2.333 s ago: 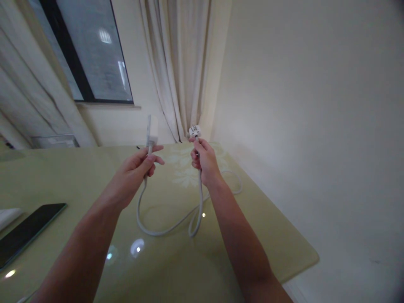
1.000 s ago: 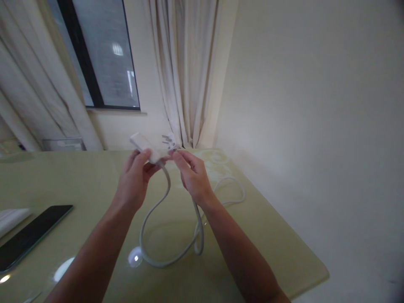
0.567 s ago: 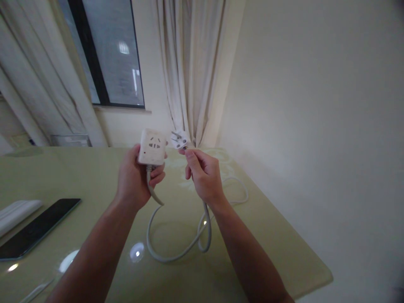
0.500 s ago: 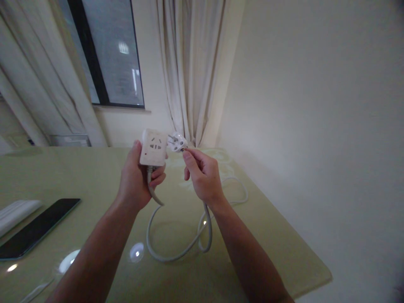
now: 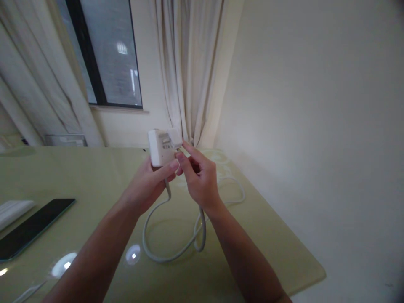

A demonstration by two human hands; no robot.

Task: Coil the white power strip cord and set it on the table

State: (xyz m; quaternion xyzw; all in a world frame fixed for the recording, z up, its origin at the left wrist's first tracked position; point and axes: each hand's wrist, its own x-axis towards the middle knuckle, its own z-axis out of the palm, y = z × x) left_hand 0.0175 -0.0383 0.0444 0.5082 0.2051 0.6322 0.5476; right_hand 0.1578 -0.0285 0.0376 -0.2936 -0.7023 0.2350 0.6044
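A white power socket (image 5: 155, 148) is gripped in my left hand (image 5: 148, 183), its holed face turned toward the right. My right hand (image 5: 202, 176) pinches a white plug (image 5: 174, 138) close in front of that face. Whether the plug's prongs touch or enter the holes I cannot tell. A grey-white cord (image 5: 167, 259) runs down from the socket, loops below my hands and lies on the table to the right.
The pale green table (image 5: 268, 248) ends along a wall (image 5: 315, 126) on the right. A black phone-like slab (image 5: 38, 227) and a white object (image 5: 14, 211) lie at the left. Curtains (image 5: 197, 63) and a window (image 5: 110, 50) stand behind.
My left hand has shifted right and turned the socket sideways. The plug, whose prongs showed before, is now turned toward the socket's face and close against it.
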